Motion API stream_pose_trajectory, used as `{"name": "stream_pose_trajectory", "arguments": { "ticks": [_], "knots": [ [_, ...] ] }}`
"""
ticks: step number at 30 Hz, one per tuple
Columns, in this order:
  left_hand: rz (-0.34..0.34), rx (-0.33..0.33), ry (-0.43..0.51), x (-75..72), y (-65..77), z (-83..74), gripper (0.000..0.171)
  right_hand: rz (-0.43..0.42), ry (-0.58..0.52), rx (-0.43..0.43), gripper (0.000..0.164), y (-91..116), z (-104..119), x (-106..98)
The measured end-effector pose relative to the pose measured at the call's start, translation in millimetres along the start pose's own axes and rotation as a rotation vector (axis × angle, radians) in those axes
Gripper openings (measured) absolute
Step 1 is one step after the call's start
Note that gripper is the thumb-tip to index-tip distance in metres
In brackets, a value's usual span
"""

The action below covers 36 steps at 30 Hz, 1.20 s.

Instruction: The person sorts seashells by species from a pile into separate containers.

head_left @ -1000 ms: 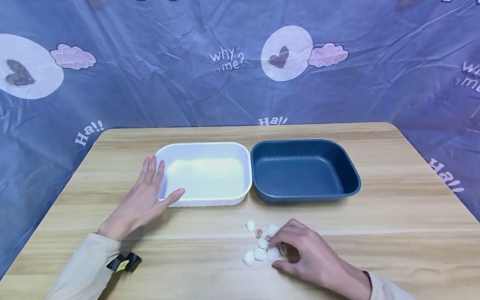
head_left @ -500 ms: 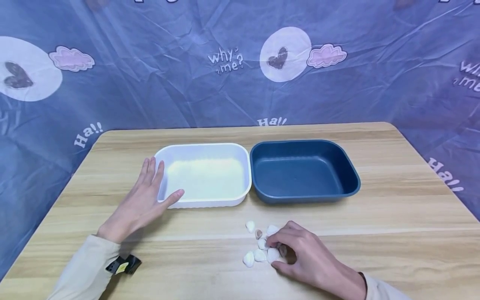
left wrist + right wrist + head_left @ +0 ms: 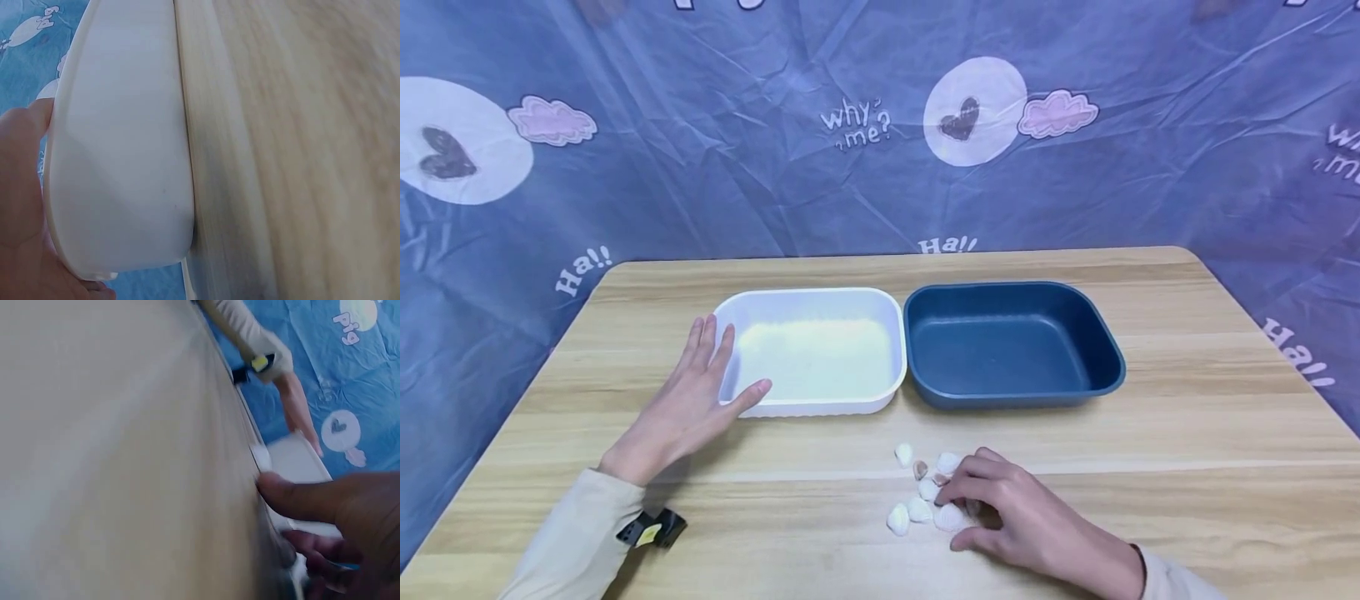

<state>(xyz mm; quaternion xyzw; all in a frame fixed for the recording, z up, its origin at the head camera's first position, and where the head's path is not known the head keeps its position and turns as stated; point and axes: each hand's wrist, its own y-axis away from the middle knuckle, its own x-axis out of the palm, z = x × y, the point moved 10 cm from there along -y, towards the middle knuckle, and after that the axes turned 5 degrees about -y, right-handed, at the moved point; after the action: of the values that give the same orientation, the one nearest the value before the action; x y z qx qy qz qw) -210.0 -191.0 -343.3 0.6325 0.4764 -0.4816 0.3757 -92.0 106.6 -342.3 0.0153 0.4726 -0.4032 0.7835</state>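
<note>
In the head view, my left hand (image 3: pixel 688 400) lies with straight, spread fingers at the left end of a white plastic bin (image 3: pixel 820 408), its thumb over the front rim. The left wrist view shows the thumb (image 3: pixel 22 156) at that rim. My right hand (image 3: pixel 1018 508) is bent over a small heap of seashells, thumb and index finger apart. A white shell (image 3: pixel 949 517) lies between these fingertips on the table. Around it lie more white shells (image 3: pixel 898 518) and a few brown ones (image 3: pixel 921 470). The palm hides part of the heap.
A dark blue bin (image 3: pixel 1011 400) stands against the white bin's right side, behind the shells. Both bins sit on a light wooden table (image 3: pixel 1195 400). A patterned blue cloth (image 3: pixel 760 167) hangs behind it. A black device (image 3: pixel 652 528) is strapped at the left sleeve.
My right fingertips have drawn slightly toward me, thumb parting from the white shell; a brown shell behind the index finger shows again. My left hand stays at the white bin.
</note>
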Motion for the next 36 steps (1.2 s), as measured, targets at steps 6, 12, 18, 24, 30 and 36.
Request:
{"name": "stream_pose_trajectory", "arguments": {
  "ticks": [6, 12, 18, 24, 30, 36],
  "knots": [
    [0.009, 0.005, -0.008, -0.6, 0.6, -1.0, 0.096, 0.052, -0.02, 0.015, 0.026, 3, -5, -2],
    [0.013, 0.009, -0.017, -0.9, 0.1, -0.5, 0.096, 0.027, -0.04, -0.006, 0.027, 3, -2, -2],
    [0.015, 0.009, -0.017, -0.9, 0.1, -0.8, 0.096, 0.048, 0.012, -0.068, 0.034, 4, 4, 2],
    [0.012, 0.013, -0.015, -0.4, -0.1, -1.3, 0.096, 0.048, -0.008, -0.057, 0.029, 6, -1, 4],
    [0.008, 0.015, -0.012, 0.1, 0.3, -0.5, 0.097, 0.025, -0.024, -0.075, 0.029, 7, -3, 6],
    [0.009, 0.014, -0.007, 0.5, 1.3, 0.6, 0.097, 0.033, -0.062, -0.074, 0.028, 6, -1, 9]
  ]
}}
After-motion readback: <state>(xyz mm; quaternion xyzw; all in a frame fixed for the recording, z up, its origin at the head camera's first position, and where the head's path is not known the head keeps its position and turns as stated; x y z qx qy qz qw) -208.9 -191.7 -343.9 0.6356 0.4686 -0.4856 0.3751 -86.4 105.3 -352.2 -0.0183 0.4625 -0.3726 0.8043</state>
